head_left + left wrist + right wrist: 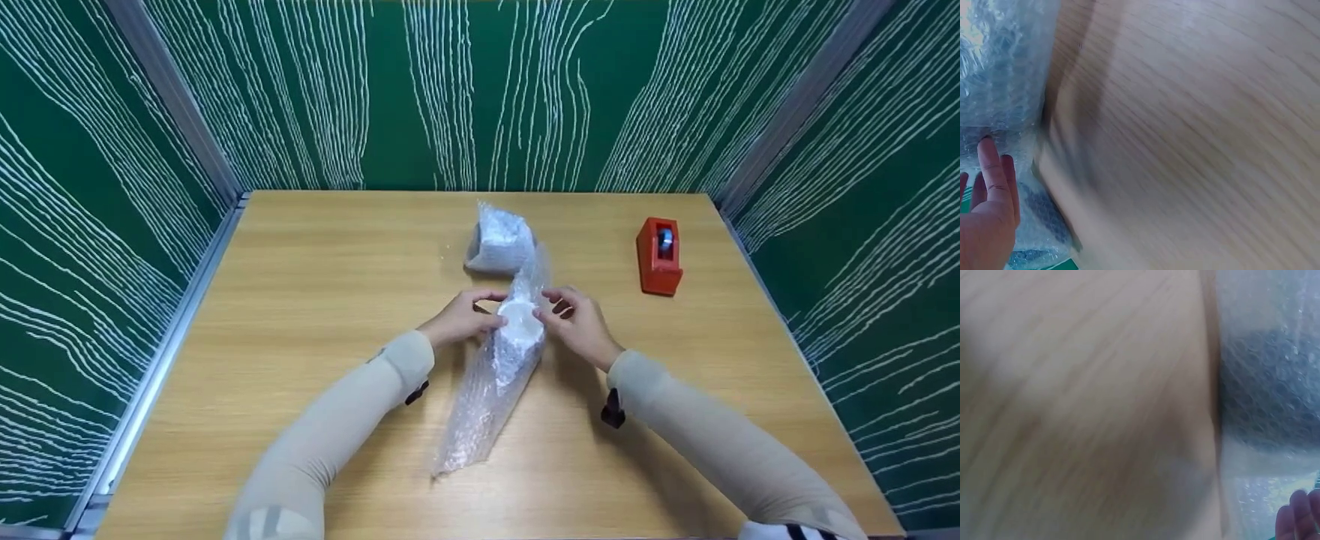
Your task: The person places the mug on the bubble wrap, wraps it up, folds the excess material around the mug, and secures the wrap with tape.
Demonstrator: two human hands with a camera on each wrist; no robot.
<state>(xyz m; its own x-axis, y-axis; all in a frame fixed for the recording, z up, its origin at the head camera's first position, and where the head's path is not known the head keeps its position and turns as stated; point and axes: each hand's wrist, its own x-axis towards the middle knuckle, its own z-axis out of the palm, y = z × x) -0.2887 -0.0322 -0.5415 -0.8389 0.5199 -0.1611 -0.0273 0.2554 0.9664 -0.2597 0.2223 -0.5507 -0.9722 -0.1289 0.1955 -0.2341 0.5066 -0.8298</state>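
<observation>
A long strip of clear bubble wrap runs down the middle of the wooden table, with a white round object on it. My left hand is at the object's left side, its thumb at the edge and its fingers on the wrap. From the right, my right hand holds the same spot with bent fingers and its thumb on the edge. The left wrist view shows fingertips against the bubble wrap. Through the wrap in the right wrist view, a dark band shows.
Beyond the hands, the bubble wrap roll stands joined to the strip. A red tape dispenser sits at the back right of the table. Green panels with white streaks enclose the back and sides.
</observation>
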